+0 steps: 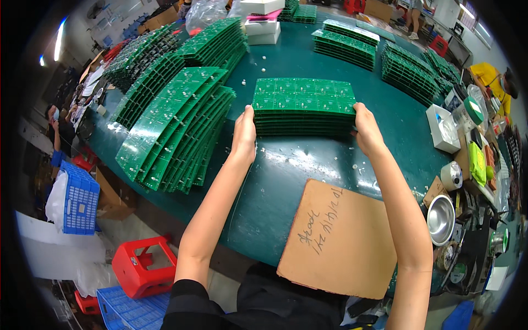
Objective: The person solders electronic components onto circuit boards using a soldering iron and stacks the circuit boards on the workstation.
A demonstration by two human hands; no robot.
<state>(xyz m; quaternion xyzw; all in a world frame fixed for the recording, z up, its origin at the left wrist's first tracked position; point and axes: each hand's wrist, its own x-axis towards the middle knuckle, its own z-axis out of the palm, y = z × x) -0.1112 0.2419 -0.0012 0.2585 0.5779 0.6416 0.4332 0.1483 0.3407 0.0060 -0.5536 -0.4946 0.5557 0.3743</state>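
A squared-up stack of green circuit boards (303, 104) lies on the dark green table (286, 181) in front of me. My left hand (244, 135) presses flat against the stack's left near corner. My right hand (366, 130) grips its right near corner. Both hands hold the stack between them, and it rests on the table.
A long fanned pile of green boards (176, 129) lies to the left, more piles (352, 44) behind and at the right (412, 71). A brown cardboard sheet (338, 239) lies near me. White boxes (443, 129), a metal bowl (440, 220) and tape rolls crowd the right edge. Red stool (144, 267) and blue crates stand below.
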